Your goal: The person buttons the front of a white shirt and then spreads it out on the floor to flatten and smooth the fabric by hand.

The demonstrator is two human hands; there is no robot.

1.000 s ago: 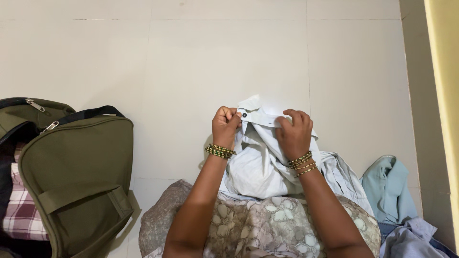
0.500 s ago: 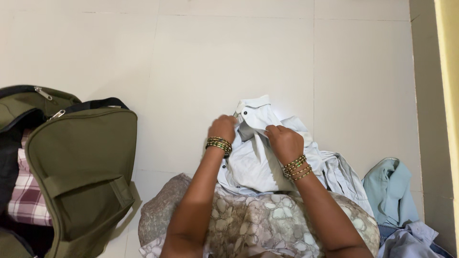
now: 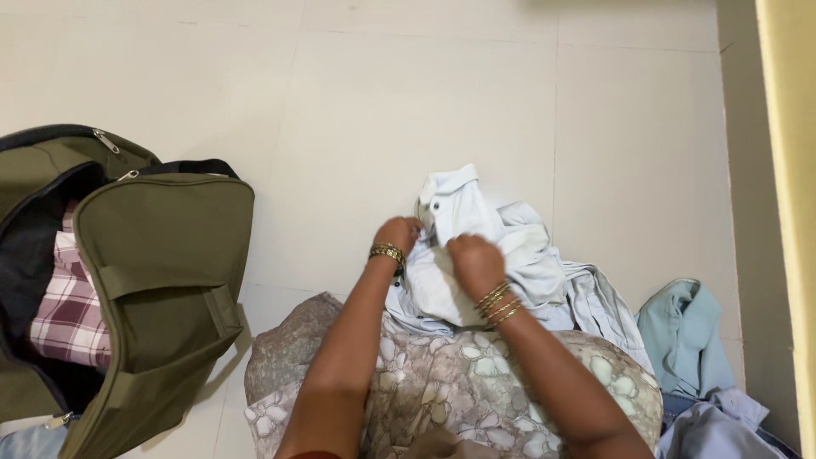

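Looking down from the head camera, I see both hands working on a pale white shirt (image 3: 476,246) that lies crumpled on the tiled floor (image 3: 408,93), just past the knees at about twelve o'clock from the lap. My left hand (image 3: 399,234) pinches the fabric near the collar, fingers curled tight onto the cloth beside a small dark button. My right hand (image 3: 474,262) is clenched on a fold of the same shirt, just beside the left hand, knuckles up. Gold bangles (image 3: 500,303) ring the right wrist and a gold bracelet (image 3: 388,252) rings the left. The shirt's collar points toward twelve o'clock, and the rest of it trails toward four o'clock over a floral-print garment (image 3: 442,382) covering the lap.

At nine o'clock sits an olive green bag (image 3: 161,280), unzipped, with its flap folded open; a maroon and white checked cloth (image 3: 72,314) lies inside it. At four o'clock, near the wall, a light teal garment (image 3: 684,331) lies on the floor, and a bluish-grey piece of clothing (image 3: 714,429) lies just beside it at five o'clock.
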